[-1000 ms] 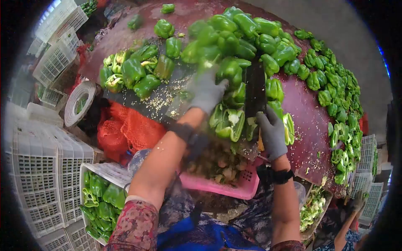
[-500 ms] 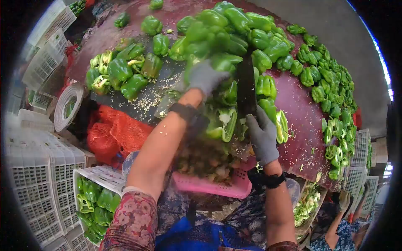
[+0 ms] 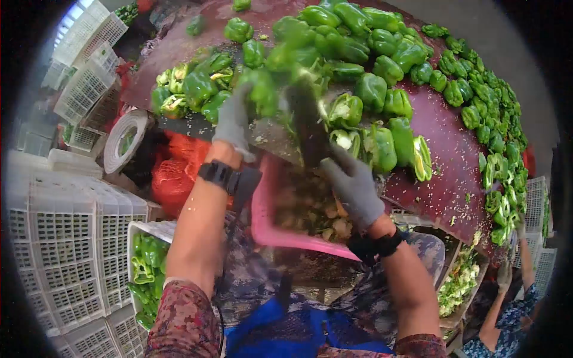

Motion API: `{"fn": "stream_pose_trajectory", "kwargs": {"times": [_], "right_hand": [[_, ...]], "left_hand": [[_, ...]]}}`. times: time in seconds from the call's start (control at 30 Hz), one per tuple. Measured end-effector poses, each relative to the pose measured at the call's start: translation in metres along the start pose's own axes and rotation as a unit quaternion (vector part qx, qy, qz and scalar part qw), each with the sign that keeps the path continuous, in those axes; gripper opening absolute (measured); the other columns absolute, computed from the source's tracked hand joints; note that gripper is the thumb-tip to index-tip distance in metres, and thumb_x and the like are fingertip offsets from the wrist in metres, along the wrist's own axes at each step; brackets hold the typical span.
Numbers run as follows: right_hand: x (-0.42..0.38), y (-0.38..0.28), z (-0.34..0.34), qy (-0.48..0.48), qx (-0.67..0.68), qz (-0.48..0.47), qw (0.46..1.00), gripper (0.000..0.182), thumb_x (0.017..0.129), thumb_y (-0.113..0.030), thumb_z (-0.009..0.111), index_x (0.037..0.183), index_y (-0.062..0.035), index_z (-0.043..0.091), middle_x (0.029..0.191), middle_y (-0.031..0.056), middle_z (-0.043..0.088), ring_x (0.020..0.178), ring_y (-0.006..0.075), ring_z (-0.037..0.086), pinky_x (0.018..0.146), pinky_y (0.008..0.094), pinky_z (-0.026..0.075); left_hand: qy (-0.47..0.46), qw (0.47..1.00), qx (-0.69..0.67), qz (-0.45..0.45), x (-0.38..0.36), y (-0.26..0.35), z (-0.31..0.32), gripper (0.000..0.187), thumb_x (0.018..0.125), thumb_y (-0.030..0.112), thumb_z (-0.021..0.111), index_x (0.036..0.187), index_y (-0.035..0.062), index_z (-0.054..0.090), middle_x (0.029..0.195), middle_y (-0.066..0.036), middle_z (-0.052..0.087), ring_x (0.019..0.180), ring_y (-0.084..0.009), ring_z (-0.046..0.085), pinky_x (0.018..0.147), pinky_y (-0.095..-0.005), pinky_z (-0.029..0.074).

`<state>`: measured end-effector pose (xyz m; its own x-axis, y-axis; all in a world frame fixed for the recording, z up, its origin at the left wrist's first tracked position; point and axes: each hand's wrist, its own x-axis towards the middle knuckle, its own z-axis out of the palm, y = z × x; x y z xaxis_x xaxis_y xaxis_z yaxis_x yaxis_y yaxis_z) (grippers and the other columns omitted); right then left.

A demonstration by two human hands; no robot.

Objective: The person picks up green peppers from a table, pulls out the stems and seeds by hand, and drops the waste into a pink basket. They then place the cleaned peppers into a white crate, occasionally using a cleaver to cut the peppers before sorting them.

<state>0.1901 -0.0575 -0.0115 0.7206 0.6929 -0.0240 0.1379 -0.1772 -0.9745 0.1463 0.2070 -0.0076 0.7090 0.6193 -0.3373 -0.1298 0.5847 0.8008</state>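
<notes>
My left hand, in a grey glove, is closed on a green bell pepper blurred by motion. My right hand, gloved too, grips a knife whose broad dark blade points away from me, also smeared. Cut bell peppers lie just right of the blade, some showing pale insides. Whole peppers are heaped beyond it. Below both hands sits a pink basket holding brownish-green trimmings.
Cut peppers are grouped at the left of the reddish table. More peppers line its right edge. White crates, a pepper-filled crate and a red mesh bag stand left. Another person's gloved hand shows lower right.
My left hand has come left from the pepper heap with a bell pepper. The knife in my right hand has swung left, and more of the pink basket shows. The view has shifted slightly.
</notes>
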Motion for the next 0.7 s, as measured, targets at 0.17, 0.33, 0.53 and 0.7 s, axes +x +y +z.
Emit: {"fn": "stream_pose_trajectory", "kwargs": {"times": [0.17,0.33,0.53,0.7], "right_hand": [[-0.01,0.028,0.017,-0.027,-0.208,0.019,0.978,0.043,0.093,-0.02,0.061,0.129,0.0026,0.057,0.115,0.0187,0.069,0.104,0.0221,0.066,0.088,0.0339,0.05],[0.0,0.038,0.009,0.015,-0.217,0.008,0.976,0.038,0.091,-0.023,0.06,0.125,-0.0051,0.06,0.107,0.025,0.067,0.1,0.0401,0.063,0.087,0.0444,0.05],[0.0,0.012,0.014,0.009,-0.251,-0.037,0.967,0.04,0.093,-0.016,0.06,0.129,0.0012,0.058,0.112,0.0222,0.068,0.102,0.0275,0.068,0.087,0.0364,0.05],[0.004,-0.035,0.034,0.088,-0.195,-0.143,0.966,0.039,0.093,-0.011,0.062,0.129,0.0035,0.057,0.114,0.0213,0.067,0.102,0.0274,0.067,0.088,0.0359,0.05]], "left_hand": [[-0.04,0.985,0.141,0.09,0.027,-0.076,-0.089,0.037,0.094,0.027,0.062,0.12,-0.0002,0.061,0.102,-0.011,0.068,0.085,-0.0231,0.067,0.074,-0.0355,0.057],[0.012,0.97,0.209,0.125,0.007,-0.115,-0.039,0.045,0.096,0.027,0.063,0.133,0.0032,0.054,0.117,-0.011,0.065,0.096,-0.0207,0.064,0.082,-0.0349,0.054],[-0.041,0.873,0.428,0.231,0.01,-0.102,-0.063,0.045,0.097,0.022,0.058,0.137,0.0025,0.052,0.113,-0.01,0.067,0.092,-0.0209,0.065,0.079,-0.0352,0.053],[0.029,0.933,0.354,0.064,-0.016,-0.077,-0.054,0.035,0.094,0.022,0.059,0.121,0.0011,0.066,0.096,-0.007,0.071,0.082,-0.0166,0.064,0.072,-0.0315,0.051]]}}
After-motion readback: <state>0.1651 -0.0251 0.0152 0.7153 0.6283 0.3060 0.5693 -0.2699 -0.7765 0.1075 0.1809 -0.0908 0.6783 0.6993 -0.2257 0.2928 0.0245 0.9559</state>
